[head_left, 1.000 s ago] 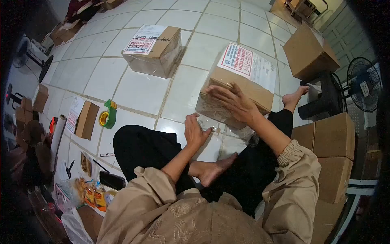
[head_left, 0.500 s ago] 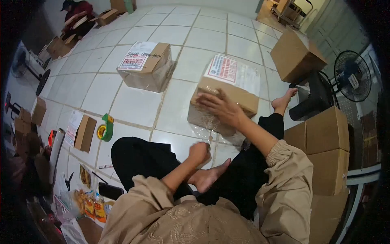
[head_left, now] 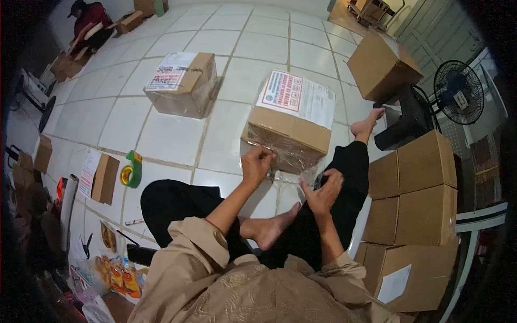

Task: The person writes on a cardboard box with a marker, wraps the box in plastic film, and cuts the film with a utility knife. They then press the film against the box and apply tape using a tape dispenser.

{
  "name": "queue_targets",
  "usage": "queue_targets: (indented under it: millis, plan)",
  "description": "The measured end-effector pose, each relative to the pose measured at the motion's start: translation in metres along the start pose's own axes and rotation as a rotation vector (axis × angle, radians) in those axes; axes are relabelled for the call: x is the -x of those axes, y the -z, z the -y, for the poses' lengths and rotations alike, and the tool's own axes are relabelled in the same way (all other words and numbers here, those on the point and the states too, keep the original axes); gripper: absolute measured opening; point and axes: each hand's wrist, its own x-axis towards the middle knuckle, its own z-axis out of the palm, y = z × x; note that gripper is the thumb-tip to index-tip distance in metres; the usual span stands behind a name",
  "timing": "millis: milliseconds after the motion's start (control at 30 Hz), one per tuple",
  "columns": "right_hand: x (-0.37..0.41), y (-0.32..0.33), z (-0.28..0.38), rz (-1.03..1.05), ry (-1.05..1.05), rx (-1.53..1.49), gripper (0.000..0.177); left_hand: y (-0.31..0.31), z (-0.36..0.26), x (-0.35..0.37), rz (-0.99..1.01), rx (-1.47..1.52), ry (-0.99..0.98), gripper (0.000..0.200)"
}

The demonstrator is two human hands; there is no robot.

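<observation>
A cardboard box [head_left: 288, 125] stands on the tiles before my legs, clear plastic wrap [head_left: 291, 156] over its near side. A white label with red print [head_left: 283, 92] lies on its top beside a printed sheet [head_left: 318, 107]. At the box's lower left corner, my left hand [head_left: 257, 164] is closed in a pinch on the plastic wrap. My right hand [head_left: 325, 192] is near the lower right corner, thumb and fingers apart, with a loose edge of the wrap beside the thumb; whether it touches the film is hard to make out.
Another wrapped box [head_left: 183, 83] stands further off to the left. A green tape dispenser [head_left: 131, 169], a small box [head_left: 105, 177] and a phone [head_left: 141, 254] lie at left. Stacked cartons [head_left: 412, 185] and a fan [head_left: 459, 91] are at right. Another person [head_left: 91, 24] sits far left.
My right hand has left the box's near top edge and come down to its lower right corner. The left hand has moved up to the wrap at the lower left.
</observation>
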Motion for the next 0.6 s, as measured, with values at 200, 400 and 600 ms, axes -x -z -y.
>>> queue_targets:
  millis: [200, 400, 600]
  plan:
    - [0.021, -0.035, -0.01, 0.291, -0.073, -0.147, 0.021, 0.001, 0.002, -0.001, 0.0, -0.074, -0.038, 0.011]
    - [0.006, -0.04, 0.032, 0.448, 0.141, -0.001, 0.029, -0.004, 0.003, 0.003, 0.016, -0.028, -0.055, 0.01]
    - [-0.015, -0.044, 0.067, 0.557, 0.146, -0.047, 0.033, -0.004, 0.003, 0.004, 0.008, -0.093, -0.079, 0.009]
